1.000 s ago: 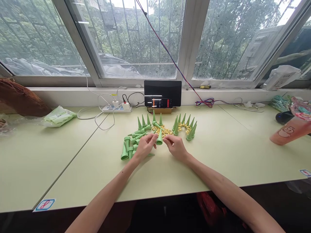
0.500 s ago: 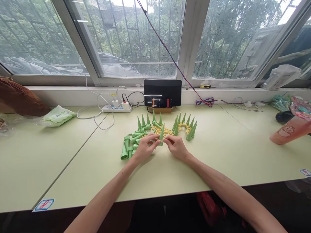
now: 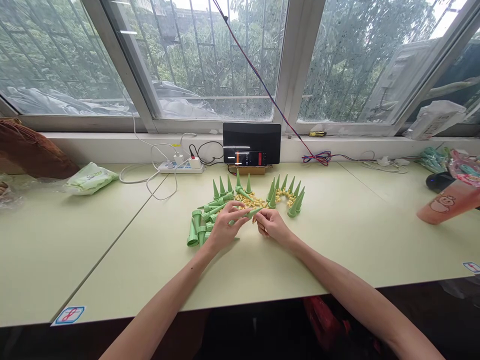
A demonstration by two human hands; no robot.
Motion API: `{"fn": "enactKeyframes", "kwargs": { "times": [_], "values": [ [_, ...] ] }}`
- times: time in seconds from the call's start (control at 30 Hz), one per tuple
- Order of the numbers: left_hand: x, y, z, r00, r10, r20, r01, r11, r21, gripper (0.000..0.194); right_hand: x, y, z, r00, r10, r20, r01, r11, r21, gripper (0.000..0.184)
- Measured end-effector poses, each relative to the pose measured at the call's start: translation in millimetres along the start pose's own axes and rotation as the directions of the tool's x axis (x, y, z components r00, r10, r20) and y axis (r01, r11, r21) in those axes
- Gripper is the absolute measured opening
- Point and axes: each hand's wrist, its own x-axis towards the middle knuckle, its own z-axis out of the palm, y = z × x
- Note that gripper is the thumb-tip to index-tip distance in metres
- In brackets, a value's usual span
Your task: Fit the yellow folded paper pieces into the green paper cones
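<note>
My left hand (image 3: 225, 229) pinches a green plastic cone spike (image 3: 254, 212) between thumb and fingers. The spike lies tilted almost flat, its point toward the right. Beside it, the fingers of my right hand (image 3: 274, 224) are closed together close to the spike; what they hold, if anything, is hidden. Behind both hands lies a pile of small yellow pieces (image 3: 250, 201). Loose green spikes (image 3: 195, 230) lie and stand left of my left hand, partly covered by it. More spikes (image 3: 296, 202) stand point-up at the right around other yellow pieces.
A phone (image 3: 250, 159) leans on a black screen (image 3: 252, 134) at the table's back. A white power strip (image 3: 182, 166) with cables is on the left, near a green-white packet (image 3: 90, 179). Bundled wires (image 3: 317, 158) and a pink cup (image 3: 444, 202) are on the right.
The spike in my left hand has tipped from upright to nearly level, pointing right. My right hand has stayed close to it, its fingers turned slightly downward.
</note>
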Motion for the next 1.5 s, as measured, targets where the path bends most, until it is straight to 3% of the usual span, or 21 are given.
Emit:
{"fn": "enactKeyframes", "kwargs": {
  "times": [0.1, 0.23, 0.3, 0.4, 0.53, 0.97, 1.17, 1.5],
  "values": [
    [1, 2, 4.8, 0.997, -0.071, -0.018, 0.071, 0.997, -0.041, 0.029, 1, 1, -1, 0.992, -0.073, -0.104, 0.063, 0.994, -0.087, 0.041],
    [2, 4, 7.8, 0.965, -0.233, -0.12, 0.218, 0.968, -0.125, 0.033, 0, -2, -2, 0.943, -0.258, -0.211, 0.168, 0.915, -0.368, 0.038],
    [2, 5, 6.4, 0.952, -0.286, -0.114, 0.271, 0.954, -0.127, 0.033, 0, -2, -3, 0.921, -0.349, -0.175, 0.23, 0.847, -0.48, 0.036],
    [2, 6, 3.8, 0.952, -0.306, -0.012, 0.303, 0.947, -0.105, 0.039, 1, 1, -3, 0.882, -0.463, -0.089, 0.337, 0.751, -0.569, 0.032],
    [1, 7, 3.3, 0.952, -0.295, 0.081, 0.302, 0.947, -0.111, 0.037, 2, 5, -2, 0.853, -0.52, -0.042, 0.397, 0.7, -0.593, 0.029],
    [-2, -1, 3.3, 0.979, -0.2, 0.046, 0.202, 0.978, -0.056, 0.027, -2, -2, 1, 0.93, -0.362, -0.059, 0.296, 0.836, -0.463, 0.029],
    [-1, 0, 1.4, 0.985, -0.172, 0.026, 0.173, 0.983, -0.061, 0.024, -5, -8, 2, 0.976, -0.21, -0.052, 0.184, 0.934, -0.305, 0.031],
    [-1, -2, 1.8, 0.987, -0.161, 0.012, 0.161, 0.985, -0.06, 0.025, -2, -4, -3, 0.997, -0.064, 0.04, 0.065, 0.998, -0.024, 0.03]
  ]
}}
